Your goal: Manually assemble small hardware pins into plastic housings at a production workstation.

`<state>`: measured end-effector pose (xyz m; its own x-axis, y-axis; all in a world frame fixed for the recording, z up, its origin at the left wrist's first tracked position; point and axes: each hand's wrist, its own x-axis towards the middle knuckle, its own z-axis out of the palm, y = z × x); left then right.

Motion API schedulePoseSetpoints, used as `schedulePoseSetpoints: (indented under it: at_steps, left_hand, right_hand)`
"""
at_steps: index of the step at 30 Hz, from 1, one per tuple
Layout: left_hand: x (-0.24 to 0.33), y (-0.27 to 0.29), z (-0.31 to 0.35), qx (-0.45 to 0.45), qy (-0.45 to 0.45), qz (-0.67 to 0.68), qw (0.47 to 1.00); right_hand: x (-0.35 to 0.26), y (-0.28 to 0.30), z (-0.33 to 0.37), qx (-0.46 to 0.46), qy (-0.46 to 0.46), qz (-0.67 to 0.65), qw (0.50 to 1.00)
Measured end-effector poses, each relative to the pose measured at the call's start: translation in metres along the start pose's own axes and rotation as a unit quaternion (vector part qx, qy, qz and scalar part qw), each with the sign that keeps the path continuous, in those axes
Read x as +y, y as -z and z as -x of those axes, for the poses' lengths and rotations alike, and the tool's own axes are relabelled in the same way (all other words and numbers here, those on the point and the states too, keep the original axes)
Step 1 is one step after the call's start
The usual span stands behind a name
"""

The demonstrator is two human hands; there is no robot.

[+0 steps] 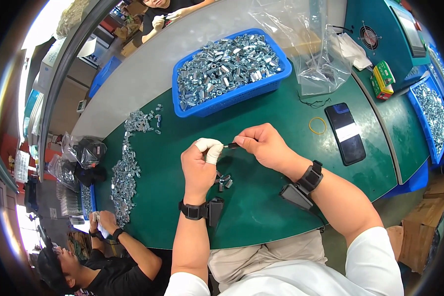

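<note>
Over the green table point(261, 217), my left hand point(196, 163) is closed in a pinch, with white coverings on its thumb and forefinger. Whatever sits between those fingertips is mostly hidden. My right hand point(269, 148) grips a small black rod-shaped tool point(233, 145), whose thin light tip meets the left fingertips. Just below the hands lies a little group of silvery metal pieces point(224, 182). Beyond them stands a blue plastic basket point(217, 108), heaped with short shiny metal parts point(227, 66). A long loose pile of similar parts point(124, 180) stretches along the table's left side.
Right of my hands lie a black phone point(352, 148) and a yellow rubber band point(310, 126). A clear plastic bag point(318, 74), a small green-yellow box point(382, 81) and a teal machine point(380, 37) stand farther back. A co-worker's hands point(103, 222) are at the lower left; another person point(172, 15) is across.
</note>
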<state>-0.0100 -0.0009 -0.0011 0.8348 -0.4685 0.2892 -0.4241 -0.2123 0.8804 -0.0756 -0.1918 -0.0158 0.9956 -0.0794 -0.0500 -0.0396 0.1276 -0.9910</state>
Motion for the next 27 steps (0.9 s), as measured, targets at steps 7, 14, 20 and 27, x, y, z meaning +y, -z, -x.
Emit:
schedulePoseSetpoints:
  at_steps: [7,14,20,27]
  left_hand:
    - [0.011,-0.005,-0.005,0.046,-0.05,-0.036,0.997]
    - [0.005,0.005,-0.006,-0.018,-0.074,-0.166,0.983]
    - [0.017,0.01,-0.028,0.07,0.086,-0.012,0.994]
    - [0.022,0.018,-0.111,0.146,0.027,0.056,0.987]
  right_hand:
    - [-0.002,0.0,-0.002,-0.016,-0.012,-0.039,0.999]
    - [0.003,-0.005,-0.002,0.008,0.04,0.014,0.999]
    - [-0.002,-0.003,-0.002,0.04,0.034,0.029,0.998]
    - [0.001,-0.005,0.0,0.021,0.014,0.028,0.999]
